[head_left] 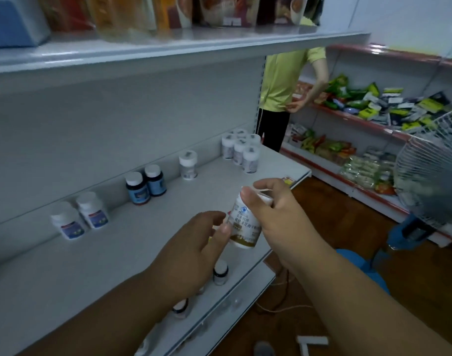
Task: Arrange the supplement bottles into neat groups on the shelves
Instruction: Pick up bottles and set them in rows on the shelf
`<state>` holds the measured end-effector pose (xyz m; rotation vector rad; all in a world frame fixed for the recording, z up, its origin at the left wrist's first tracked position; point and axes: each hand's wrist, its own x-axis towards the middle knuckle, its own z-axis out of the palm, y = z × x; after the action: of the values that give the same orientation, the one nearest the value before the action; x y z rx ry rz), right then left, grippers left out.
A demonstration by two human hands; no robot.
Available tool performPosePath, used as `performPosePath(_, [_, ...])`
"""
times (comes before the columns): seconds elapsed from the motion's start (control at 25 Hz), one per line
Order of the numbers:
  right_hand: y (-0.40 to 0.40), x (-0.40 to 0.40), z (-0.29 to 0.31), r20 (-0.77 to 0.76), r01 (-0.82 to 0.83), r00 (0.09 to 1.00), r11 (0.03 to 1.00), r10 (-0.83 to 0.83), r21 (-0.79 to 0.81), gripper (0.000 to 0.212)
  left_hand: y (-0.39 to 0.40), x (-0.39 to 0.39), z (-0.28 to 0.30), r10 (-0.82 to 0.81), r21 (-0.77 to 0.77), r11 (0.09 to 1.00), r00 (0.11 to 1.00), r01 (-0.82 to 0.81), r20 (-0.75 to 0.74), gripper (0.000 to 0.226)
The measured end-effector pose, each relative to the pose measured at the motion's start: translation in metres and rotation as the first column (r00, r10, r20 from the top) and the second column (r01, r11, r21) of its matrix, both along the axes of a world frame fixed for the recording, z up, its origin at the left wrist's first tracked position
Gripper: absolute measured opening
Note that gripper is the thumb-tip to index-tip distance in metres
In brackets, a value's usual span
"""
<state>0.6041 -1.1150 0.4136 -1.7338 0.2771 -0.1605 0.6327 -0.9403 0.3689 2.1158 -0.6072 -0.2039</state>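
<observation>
Gripping a white bottle [244,227] at its cap with right hand [278,217], left hand [194,253] pinching its side, above grey shelf [91,273].

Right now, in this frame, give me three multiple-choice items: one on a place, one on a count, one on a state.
1. Where is the cluster of white bottles?
A. far right end of the middle shelf
B. top shelf
C. floor

2. How many dark blue bottles stand together?
A. two
B. four
C. six

3. What is the right hand doing?
A. hanging idle
B. holding the white gold-label bottle
C. pressing flat on the shelf

Answers:
1 A, they stand at the shelf's far end.
2 A, one pair shows.
3 B, fingers curl round its top while the left hand touches its side.
</observation>
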Motion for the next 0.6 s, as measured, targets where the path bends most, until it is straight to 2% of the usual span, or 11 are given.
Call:
performPosePath(0.12, [-0.049, 0.065, -0.009, -0.053, -0.13, 0.991, 0.988, 0.125, -0.089, 0.039, -0.043, 0.035, -0.016, 0.144, 0.038, 0.989, 0.99, -0.144, 0.003, 0.088])
performPosePath(0.2, [-0.066, 0.097, -0.012, -0.053, -0.212, 0.977, 0.969, 0.207, -0.124, 0.047, -0.056, 0.05, -0.019, 0.226, 0.076, 0.972, 0.974, -0.224, -0.012, 0.094])
performPosePath(0.28, [-0.076, 0.132, -0.014, -0.036, -0.268, 0.963, 0.941, 0.267, -0.208, 0.058, -0.065, 0.068, -0.021, 0.306, 0.159, 0.941, 0.952, -0.299, -0.021, 0.087])
performPosePath(0.36, [-0.079, 0.168, -0.018, -0.058, -0.293, 0.956, 0.907, 0.289, -0.304, 0.059, -0.069, 0.089, -0.025, 0.386, 0.258, 0.896, 0.921, -0.362, -0.048, 0.08])
performPosePath(0.52, [-0.071, 0.23, -0.042, -0.1, -0.341, 0.939, 0.851, 0.329, -0.4, 0.054, -0.059, 0.145, -0.049, 0.477, 0.421, 0.81, 0.876, -0.407, -0.071, 0.081])
performPosePath(0.6, [-0.067, 0.254, -0.055, -0.11, -0.378, 0.921, 0.788, 0.374, -0.486, 0.057, -0.057, 0.174, -0.061, 0.533, 0.513, 0.741, 0.844, -0.434, -0.057, 0.072])
